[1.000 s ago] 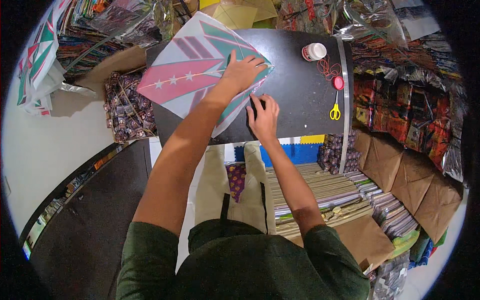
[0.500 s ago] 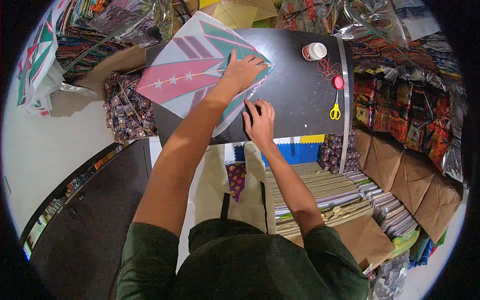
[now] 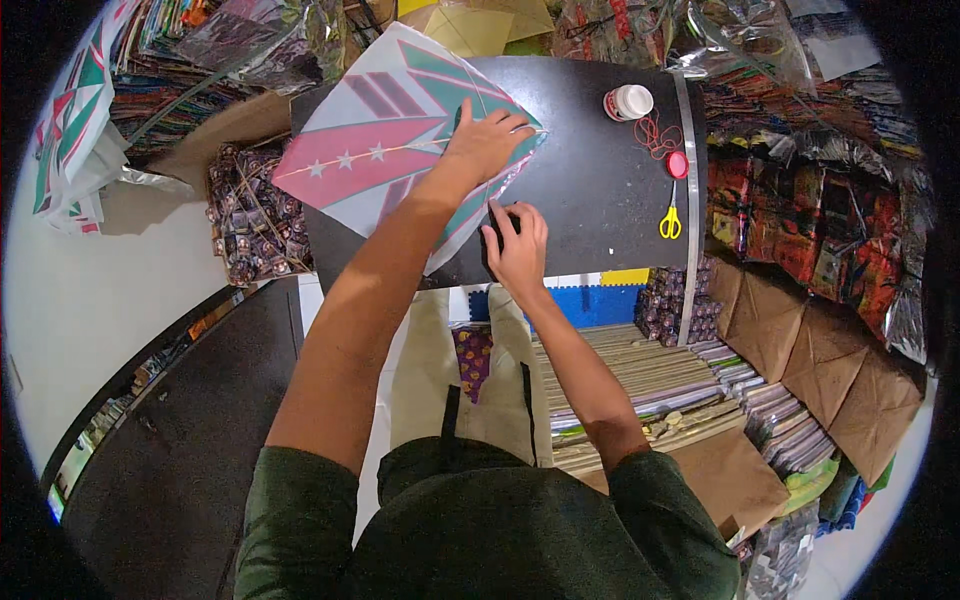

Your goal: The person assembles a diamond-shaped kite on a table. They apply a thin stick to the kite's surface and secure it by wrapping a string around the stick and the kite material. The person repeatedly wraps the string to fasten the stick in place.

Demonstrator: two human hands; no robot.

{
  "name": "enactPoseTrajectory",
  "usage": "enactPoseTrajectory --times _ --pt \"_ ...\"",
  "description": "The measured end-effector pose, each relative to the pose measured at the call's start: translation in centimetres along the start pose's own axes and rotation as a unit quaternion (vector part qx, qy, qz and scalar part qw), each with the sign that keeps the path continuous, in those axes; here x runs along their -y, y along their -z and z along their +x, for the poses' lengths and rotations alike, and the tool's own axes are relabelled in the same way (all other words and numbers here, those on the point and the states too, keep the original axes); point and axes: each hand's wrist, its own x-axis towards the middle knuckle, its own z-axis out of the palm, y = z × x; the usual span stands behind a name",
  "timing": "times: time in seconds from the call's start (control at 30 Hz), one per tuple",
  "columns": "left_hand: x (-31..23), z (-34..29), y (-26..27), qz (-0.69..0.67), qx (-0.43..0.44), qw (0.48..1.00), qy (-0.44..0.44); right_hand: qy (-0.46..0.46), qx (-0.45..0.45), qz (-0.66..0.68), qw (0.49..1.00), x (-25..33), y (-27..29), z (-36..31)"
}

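Note:
A diamond-shaped kite [image 3: 380,140] of thin white, pink and green sheet lies on the black tabletop [image 3: 590,190], with white stars along a thin pale stick down its middle. My left hand [image 3: 482,148] rests on its right part, palm down with fingers spread. At the kite's lower right edge is my right hand [image 3: 518,250], its fingers apart and the index fingertip at the edge. Whether that fingertip presses the sheet or the table I cannot tell. Part of the kite is hidden under my left hand and forearm.
To the right on the table are a white jar [image 3: 632,102], tangled red thread [image 3: 653,138], a round red lid [image 3: 677,164] and yellow-handled scissors [image 3: 670,222]. A metal strip [image 3: 692,200] runs along the table's right side. Bundled stacks [image 3: 630,370] sit below; wrapped packs [image 3: 810,220] stand at right.
My right hand has shifted very slightly left and down beside the kite's edge. My left hand and the kite stay in place.

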Motion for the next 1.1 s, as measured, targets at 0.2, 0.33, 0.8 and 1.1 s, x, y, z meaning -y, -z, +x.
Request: enactPoseTrajectory --times 0.2,0.33,0.8,1.1 --pt "-0.2 0.5 0.9 -0.004 0.067 0.998 0.001 0.036 0.014 0.011 0.999 -0.3 0.0 -0.2" --pt "-0.3 0.2 0.4 -0.013 0.031 0.999 0.009 -0.018 -0.02 -0.023 0.999 -0.8 0.5 1.7" --pt "-0.3 0.2 0.1 -0.016 0.001 1.0 0.006 -0.014 -0.003 -0.046 0.999 -1.1 0.3 2.1" --pt "-0.2 0.2 0.1 -0.008 0.012 1.0 0.001 -0.013 -0.014 -0.033 0.999 -0.4 0.6 1.6"
